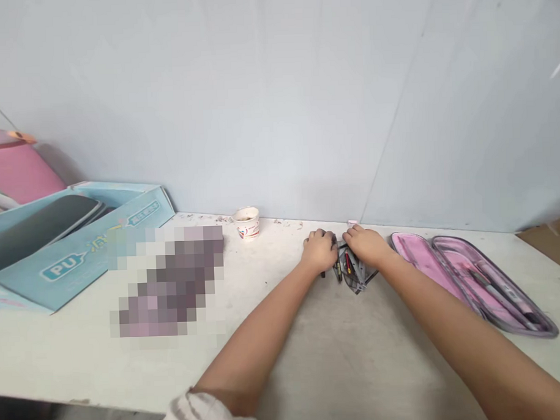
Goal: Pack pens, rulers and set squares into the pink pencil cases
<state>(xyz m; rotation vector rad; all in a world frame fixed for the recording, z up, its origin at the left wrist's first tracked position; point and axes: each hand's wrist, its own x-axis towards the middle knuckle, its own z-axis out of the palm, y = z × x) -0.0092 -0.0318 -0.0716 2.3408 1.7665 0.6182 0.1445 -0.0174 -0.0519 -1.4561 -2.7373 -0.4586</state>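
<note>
Both my arms reach forward over a white table [340,355] toward the wall. My left hand [319,249] and my right hand [366,244] are closed around a bunch of pens and pencils [350,270], gripping it from either side at the far edge of the table. The pens point toward me, with red and dark barrels showing between the hands. An open pink pencil case with a grey zip edge [466,277] lies flat just right of my right hand, with a few pens inside it.
A small paper cup [247,223] stands by the wall, left of my hands. An open light-blue cardboard box [56,248] lies at the far left with a pink thing behind it. A blurred patch [170,278] covers part of the table.
</note>
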